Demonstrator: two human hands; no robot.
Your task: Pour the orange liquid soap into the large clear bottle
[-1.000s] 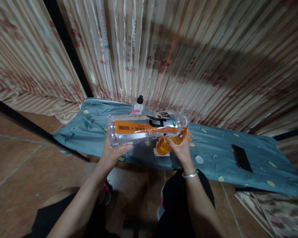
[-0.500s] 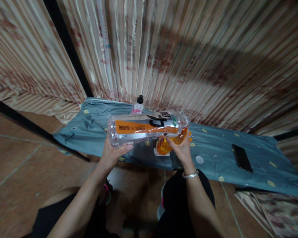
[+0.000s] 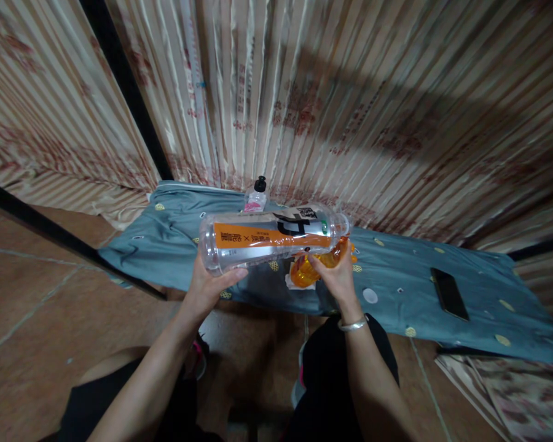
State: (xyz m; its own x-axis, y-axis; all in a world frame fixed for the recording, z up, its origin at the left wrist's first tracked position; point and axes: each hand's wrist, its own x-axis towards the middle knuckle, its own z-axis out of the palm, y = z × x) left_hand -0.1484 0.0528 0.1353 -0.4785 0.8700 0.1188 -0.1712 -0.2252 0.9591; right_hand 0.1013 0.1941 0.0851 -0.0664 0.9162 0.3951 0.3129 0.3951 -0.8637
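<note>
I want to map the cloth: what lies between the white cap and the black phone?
In the head view, only bare blue cloth with small yellow prints lies between the white cap and the black phone.

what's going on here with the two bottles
A person holds a large clear plastic bottle with an orange label on its side, the left hand cupping its base. The right hand grips a smaller orange bottle just under the big one's neck, mouths close together. Both are held over a low surface draped in a blue-grey cloth, where a black phone and a small black-capped bottle sit.
</note>
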